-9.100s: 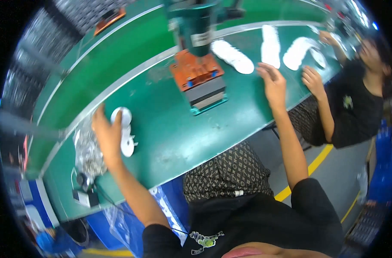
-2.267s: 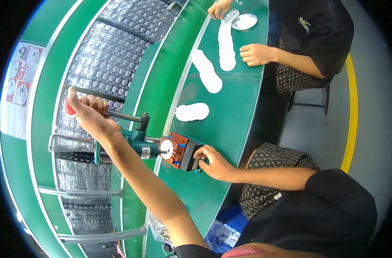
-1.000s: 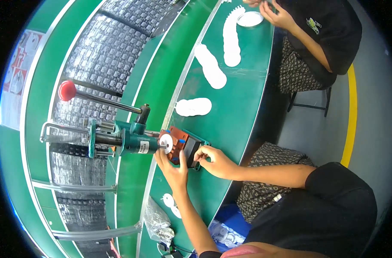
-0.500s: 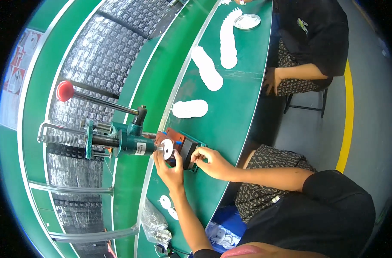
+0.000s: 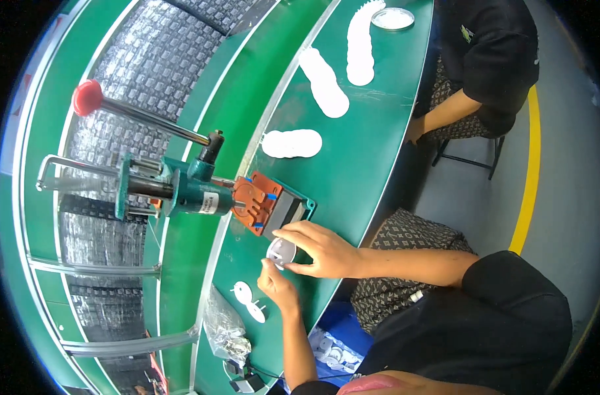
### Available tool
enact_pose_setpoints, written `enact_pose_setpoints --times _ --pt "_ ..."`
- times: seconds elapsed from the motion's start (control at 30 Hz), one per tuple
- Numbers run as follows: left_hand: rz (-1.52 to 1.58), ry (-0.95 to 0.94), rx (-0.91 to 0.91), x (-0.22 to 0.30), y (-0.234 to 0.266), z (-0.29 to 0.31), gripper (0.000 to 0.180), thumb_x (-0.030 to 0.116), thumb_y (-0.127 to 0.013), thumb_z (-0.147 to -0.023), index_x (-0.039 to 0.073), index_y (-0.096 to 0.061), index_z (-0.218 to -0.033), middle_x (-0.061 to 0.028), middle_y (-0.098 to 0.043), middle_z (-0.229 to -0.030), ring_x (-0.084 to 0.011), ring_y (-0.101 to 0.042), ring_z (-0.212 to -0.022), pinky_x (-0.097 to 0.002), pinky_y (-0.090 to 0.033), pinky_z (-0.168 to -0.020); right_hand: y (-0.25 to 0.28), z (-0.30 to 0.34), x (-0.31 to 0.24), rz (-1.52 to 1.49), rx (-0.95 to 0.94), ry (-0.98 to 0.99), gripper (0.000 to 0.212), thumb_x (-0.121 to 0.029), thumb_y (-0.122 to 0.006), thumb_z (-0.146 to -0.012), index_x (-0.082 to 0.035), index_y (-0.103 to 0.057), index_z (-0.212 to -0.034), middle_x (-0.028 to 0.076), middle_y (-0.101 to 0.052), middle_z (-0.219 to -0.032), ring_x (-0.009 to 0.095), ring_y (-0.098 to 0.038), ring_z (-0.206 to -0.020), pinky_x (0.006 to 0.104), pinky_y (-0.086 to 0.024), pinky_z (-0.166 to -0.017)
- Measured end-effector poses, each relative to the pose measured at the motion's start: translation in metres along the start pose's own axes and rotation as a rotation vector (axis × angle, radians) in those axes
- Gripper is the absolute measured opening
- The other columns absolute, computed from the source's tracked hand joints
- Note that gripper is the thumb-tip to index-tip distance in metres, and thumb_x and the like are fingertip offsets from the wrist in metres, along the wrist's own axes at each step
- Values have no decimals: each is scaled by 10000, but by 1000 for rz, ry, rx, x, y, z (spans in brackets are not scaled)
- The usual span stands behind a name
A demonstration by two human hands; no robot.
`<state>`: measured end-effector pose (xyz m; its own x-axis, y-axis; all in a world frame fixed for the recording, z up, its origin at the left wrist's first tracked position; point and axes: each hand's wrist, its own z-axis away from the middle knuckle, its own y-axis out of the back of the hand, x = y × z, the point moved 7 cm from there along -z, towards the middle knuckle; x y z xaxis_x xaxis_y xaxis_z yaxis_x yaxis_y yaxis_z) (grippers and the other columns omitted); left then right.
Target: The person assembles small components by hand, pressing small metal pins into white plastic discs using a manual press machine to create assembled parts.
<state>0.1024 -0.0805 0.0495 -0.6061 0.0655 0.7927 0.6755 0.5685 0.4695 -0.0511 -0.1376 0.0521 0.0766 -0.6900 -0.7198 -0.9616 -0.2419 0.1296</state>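
Note:
In the head view my right hand (image 5: pixel 323 250) has a small white round plastic disc (image 5: pixel 283 250) between thumb and fingers, just below the press. At the lower edge of the disc my left hand (image 5: pixel 278 284) is closed, its thumb and forefinger pinched against the part. Whether those fingertips hold a smaller piece I cannot make out. The orange fixture (image 5: pixel 252 205) under the press spindle carries no disc; blue pieces sit on its edges. A green hand press (image 5: pixel 198 194) with a red-knobbed lever (image 5: pixel 87 97) stands left of the fixture.
Overlapping rows of white discs (image 5: pixel 292 143) lie on the green table (image 5: pixel 372 145). Two loose white parts (image 5: pixel 243 292) and a clear plastic bag (image 5: pixel 224 322) are near my left forearm. A blue bin (image 5: pixel 343 329) holds white parts. Another person (image 5: pixel 487 59) sits farther along the table.
The white disc has left the fixture and is now in my hands, below it. Both hands have moved down, away from the press.

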Motion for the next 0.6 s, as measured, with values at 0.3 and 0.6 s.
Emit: enact_pose_setpoints --times 0.3,0.6 --pt "195 163 -46 -26 -25 -2 466 286 -391 -1039 -54 -641 -842 -29 -613 -696 -71 -518 -635 -244 -404 -555 1 -5 11 107 -59 -73 709 -172 -791 -675 -6 -516 -1308 166 -548 -1143 307 -577 -1054 380 -484 -901" --pt "406 224 -361 -1 -50 7 342 223 -398 -1027 -16 -642 -1052 -98 -686 -749 -138 -644 -667 -252 -492 -612 103 -80 97 623 -36 -193 587 -257 -775 -683 8 -569 -1164 185 -573 -1086 332 -555 -1040 398 -453 -896"
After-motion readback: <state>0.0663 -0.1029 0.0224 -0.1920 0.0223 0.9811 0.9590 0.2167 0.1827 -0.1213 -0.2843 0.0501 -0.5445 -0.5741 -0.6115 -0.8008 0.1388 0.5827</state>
